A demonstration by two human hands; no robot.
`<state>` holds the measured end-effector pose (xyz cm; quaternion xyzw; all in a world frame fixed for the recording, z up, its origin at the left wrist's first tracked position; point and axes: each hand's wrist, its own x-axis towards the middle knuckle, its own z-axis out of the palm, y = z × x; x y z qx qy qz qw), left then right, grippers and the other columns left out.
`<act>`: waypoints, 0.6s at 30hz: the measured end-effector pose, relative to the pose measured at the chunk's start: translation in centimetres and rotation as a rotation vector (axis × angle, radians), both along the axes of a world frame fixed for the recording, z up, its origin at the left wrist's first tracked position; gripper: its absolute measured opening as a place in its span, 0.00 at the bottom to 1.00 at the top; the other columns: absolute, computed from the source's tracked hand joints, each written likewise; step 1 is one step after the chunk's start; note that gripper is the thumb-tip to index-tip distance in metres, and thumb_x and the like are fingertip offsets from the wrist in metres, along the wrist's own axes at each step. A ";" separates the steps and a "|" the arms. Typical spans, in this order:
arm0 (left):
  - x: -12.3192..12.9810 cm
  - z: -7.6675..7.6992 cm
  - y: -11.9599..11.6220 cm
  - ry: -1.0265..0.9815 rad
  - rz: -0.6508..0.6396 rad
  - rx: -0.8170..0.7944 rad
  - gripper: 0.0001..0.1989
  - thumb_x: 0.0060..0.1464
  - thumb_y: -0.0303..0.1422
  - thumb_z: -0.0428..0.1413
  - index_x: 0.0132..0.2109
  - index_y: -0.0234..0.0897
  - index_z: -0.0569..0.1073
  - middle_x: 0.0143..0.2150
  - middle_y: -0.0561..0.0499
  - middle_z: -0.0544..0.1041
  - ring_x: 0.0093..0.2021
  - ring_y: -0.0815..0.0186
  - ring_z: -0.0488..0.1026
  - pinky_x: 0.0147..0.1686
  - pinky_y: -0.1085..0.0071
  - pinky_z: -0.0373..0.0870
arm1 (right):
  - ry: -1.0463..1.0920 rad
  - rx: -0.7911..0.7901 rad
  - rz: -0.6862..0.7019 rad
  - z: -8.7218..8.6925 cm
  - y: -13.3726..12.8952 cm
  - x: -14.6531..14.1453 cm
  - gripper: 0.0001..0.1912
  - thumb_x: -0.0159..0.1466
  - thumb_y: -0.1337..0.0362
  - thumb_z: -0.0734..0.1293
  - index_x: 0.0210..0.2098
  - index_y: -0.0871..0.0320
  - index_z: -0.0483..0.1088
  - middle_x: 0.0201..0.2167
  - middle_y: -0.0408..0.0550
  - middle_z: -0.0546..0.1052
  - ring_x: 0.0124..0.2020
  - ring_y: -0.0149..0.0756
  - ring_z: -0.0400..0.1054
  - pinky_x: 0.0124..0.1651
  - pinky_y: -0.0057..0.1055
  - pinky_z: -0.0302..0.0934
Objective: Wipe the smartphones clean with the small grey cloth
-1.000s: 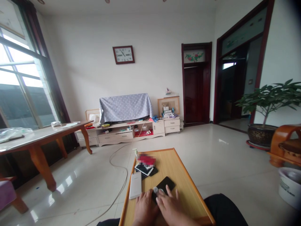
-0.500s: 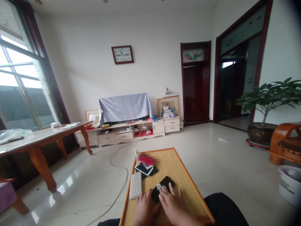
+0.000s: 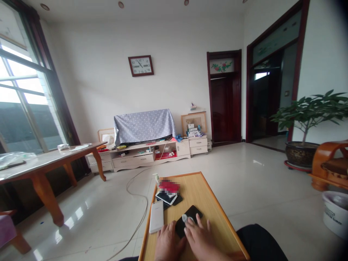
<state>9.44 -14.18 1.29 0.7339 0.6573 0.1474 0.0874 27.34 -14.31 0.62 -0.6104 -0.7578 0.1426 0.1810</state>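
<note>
A black phone (image 3: 196, 211) lies slantwise on the small wooden table (image 3: 190, 181). My right hand (image 3: 199, 235) rests over it, fingers spread, with the fingertips on a whitish cloth-like piece (image 3: 185, 218) on the phone. At the phone's lower left edge is my left hand (image 3: 167, 239), its fingers extended and nothing visible in it. A white phone (image 3: 156, 217) lies just beyond the left fingertips. Further back, a white-framed phone (image 3: 166, 198) and dark phones overlap beneath a blurred red item (image 3: 170, 186). Beside these stands a small pump bottle (image 3: 156, 179).
A larger table (image 3: 81, 151) stands at the left by the window. A cable (image 3: 146, 203) runs over the floor left of the small table. At the right are a white bucket (image 3: 335, 214), a wooden chair (image 3: 326, 159) and a potted plant (image 3: 301, 152).
The view has tilted up slightly. Both hands keep nearly the same places, the right one still on the whitish piece over the black phone.
</note>
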 end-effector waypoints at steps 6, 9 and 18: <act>0.2 0.3 -0.1 0.007 0.017 -0.005 0.34 0.49 0.46 0.55 0.62 0.41 0.67 0.60 0.44 0.73 0.61 0.55 0.66 0.61 0.63 0.56 | -0.054 -0.017 -0.218 0.8 3.1 1.7 0.31 0.72 0.48 0.44 0.65 0.46 0.63 0.68 0.45 0.61 0.72 0.59 0.41 0.66 0.69 0.33; 0.3 0.4 0.0 0.020 0.019 -0.011 0.33 0.50 0.46 0.54 0.62 0.40 0.66 0.61 0.44 0.72 0.62 0.54 0.65 0.62 0.63 0.55 | -0.025 -0.006 -0.094 0.0 1.3 0.2 0.31 0.72 0.47 0.45 0.65 0.46 0.63 0.68 0.45 0.62 0.72 0.58 0.44 0.67 0.67 0.34; 0.3 0.2 -0.1 0.025 0.013 0.001 0.33 0.50 0.46 0.55 0.62 0.41 0.67 0.60 0.44 0.73 0.62 0.55 0.65 0.61 0.64 0.56 | -0.025 -0.005 -0.150 0.9 2.6 2.2 0.29 0.72 0.49 0.45 0.65 0.42 0.63 0.68 0.42 0.63 0.72 0.58 0.40 0.66 0.69 0.33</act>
